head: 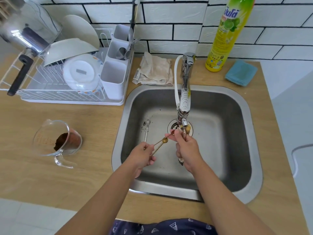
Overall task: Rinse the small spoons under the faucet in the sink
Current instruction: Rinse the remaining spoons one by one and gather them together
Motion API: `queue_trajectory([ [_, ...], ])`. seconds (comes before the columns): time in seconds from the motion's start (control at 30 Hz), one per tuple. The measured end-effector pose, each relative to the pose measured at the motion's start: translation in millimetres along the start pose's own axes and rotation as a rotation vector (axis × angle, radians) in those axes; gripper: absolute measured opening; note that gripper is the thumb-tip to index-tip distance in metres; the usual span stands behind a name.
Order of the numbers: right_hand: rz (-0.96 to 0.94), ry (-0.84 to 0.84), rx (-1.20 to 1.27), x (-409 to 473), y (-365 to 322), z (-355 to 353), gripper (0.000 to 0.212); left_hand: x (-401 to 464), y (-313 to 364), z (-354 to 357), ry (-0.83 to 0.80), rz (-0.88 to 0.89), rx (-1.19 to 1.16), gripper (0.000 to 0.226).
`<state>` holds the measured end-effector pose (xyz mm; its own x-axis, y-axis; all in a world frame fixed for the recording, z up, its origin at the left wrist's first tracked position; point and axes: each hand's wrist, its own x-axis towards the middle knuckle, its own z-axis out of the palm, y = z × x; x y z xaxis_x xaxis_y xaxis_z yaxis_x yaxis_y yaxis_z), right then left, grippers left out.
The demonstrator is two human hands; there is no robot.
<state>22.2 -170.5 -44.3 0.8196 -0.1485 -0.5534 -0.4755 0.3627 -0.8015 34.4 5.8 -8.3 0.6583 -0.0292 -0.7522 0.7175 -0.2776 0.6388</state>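
Though thin and light, the gold spoons [160, 144] look stiff and likely slick when wet, so the handle ends seem the surest hold. Over the sink [237, 167], the left hand [142, 156] pinches their handles; the right hand [186, 148] grips another spoon [187, 130] beneath the faucet [184, 106]. A silver spoon [147, 130] lies on the basin floor.

Faucet [184, 100] overhanging the drain [176, 127]; seemingly open sink [237, 106] floor rightward.

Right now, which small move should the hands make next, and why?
Probably the left hand should bring its gold spoons under the faucet; the right hand already holds one spoon at the spout, and a silver spoon lies in the sink.
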Motion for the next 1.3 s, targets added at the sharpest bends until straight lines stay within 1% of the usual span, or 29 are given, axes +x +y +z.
queue_trajectory([
  [0.07, 0.015, -0.022, 0.031, 2, -2, -5, 0.029, -1, 2, -6, -0.034, 0.035, 0.034, 0.018],
  [0.13, 0.025, -0.006, 0.099, 2, -6, -12, 0.031, -3, 5, -5, -0.067, 0.085, 0.065, 0.012],
  [0.23, 0.06, -0.038, 0.357, 1, -10, -20, 0.028, -11, 12, 16, -0.17, 0.151, 0.018, 0.01],
  [0.3, 0.085, -0.048, 0.426, 0, -13, -22, 0.025, -16, 16, 37, -0.237, 0.192, -0.02, 0.009],
  [0.43, 0.08, 0.033, 0.458, 0, -20, -27, 0.043, -19, 20, 70, -0.294, 0.213, -0.042, 0.005],
  [0.47, 0.066, 0.039, 0.488, 0, -21, -28, 0.045, -18, 20, 75, -0.294, 0.213, -0.045, 0.009],
  [0.53, 0.034, 0.036, 0.572, -1, -23, -33, 0.041, -15, 19, 80, -0.295, 0.218, 0.001, 0.019],
  [0.67, -0.009, 0.082, 0.616, 1, -25, -43, 0.034, 2, 13, 72, -0.373, 0.208, 0.207, 0.041],
  [0.7, -0.01, 0.084, 0.628, 2, -25, -47, 0.033, 11, 12, 66, -0.34, 0.214, 0.282, 0.045],
  [0.73, -0.006, 0.083, 0.626, 2, -25, -50, 0.034, 22, 11, 59, -0.257, 0.238, 0.391, 0.045],
  [0.8, 0.01, 0.082, 0.596, 2, -25, -56, 0.035, 46, 6, 43, 0.002, 0.321, 0.732, 0.037],
  [0.83, 0.021, 0.079, 0.59, 2, -24, -58, 0.036, 56, 3, 37, 0.1, 0.34, 0.887, 0.033],
  [0.87, 0.034, 0.077, 0.591, 2, -24, -59, 0.036, 64, -1, 34, 0.149, 0.335, 0.998, 0.031],
  [0.9, 0.045, 0.08, 0.586, 2, -24, -58, 0.035, 69, -4, 32, 0.159, 0.312, 1.078, 0.03],
  [0.97, 0.06, 0.112, 0.538, 2, -24, -57, 0.032, 74, -10, 33, 0.14, 0.274, 1.187, 0.027],
  [1.07, 0.062, 0.167, 0.449, 1, -23, -54, 0.029, 76, -12, 37, 0.12, 0.288, 1.238, 0.02],
  [1.17, 0.062, 0.227, 0.359, 1, -20, -49, 0.022, 75, -7, 40, 0.115, 0.332, 1.183, 0.022],
  [1.23, 0.066, 0.287, 0.277, 2, -16, -45, 0.017, 71, 0, 45, 0.093, 0.412, 1.08, 0.025],
  [1.3, 0.068, 0.309, 0.186, 2, -12, -39, 0.013, 63, 9, 52, 0.062, 0.488, 0.902, 0.02],
])
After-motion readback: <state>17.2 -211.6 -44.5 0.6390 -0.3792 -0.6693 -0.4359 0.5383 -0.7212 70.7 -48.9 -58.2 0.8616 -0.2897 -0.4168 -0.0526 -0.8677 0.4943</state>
